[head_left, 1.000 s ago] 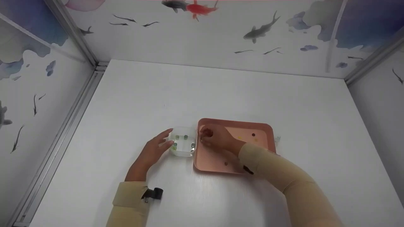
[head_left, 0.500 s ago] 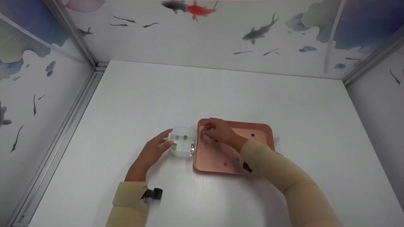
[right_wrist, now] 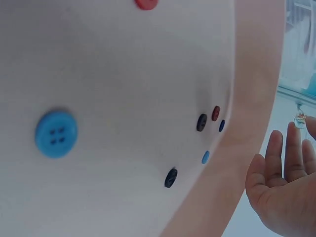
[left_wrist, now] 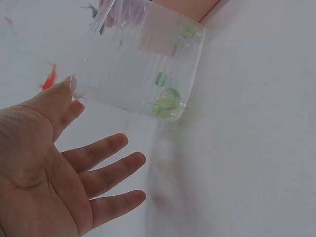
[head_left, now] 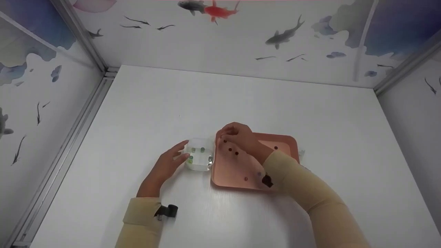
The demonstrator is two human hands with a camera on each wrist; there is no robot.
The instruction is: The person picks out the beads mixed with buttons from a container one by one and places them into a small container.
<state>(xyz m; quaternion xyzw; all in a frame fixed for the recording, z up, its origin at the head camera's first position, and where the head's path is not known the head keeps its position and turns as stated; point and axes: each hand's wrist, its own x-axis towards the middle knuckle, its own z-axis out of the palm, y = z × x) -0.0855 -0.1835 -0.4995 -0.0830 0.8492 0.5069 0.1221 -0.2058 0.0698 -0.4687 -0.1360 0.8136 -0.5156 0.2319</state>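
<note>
A clear plastic container [head_left: 199,168] with several glass marbles, some greenish [left_wrist: 168,103], stands against the left side of a pink tray [head_left: 229,184]. My left hand [head_left: 168,163] rests at the container's left side, fingers spread, thumb touching or nearly touching its wall. Above the tray's far left corner is my right hand [head_left: 241,136]. In the right wrist view its thumb and fingertip pinch a clear marble [right_wrist: 300,119] with an orange streak; the other fingers stay fairly straight. Loose buttons lie in the tray, among them a blue button [right_wrist: 56,134] and dark buttons [head_left: 236,153].
A small clear object [head_left: 302,152] lies just past the tray's right edge, too small to make out. The white table [head_left: 172,103] is bounded by printed panels at the back and sides. My right forearm [head_left: 303,186] crosses over the tray's right part.
My right hand has shifted away from me, from the tray's left part to above its far left corner, uncovering dark buttons. My left hand and the container look still.
</note>
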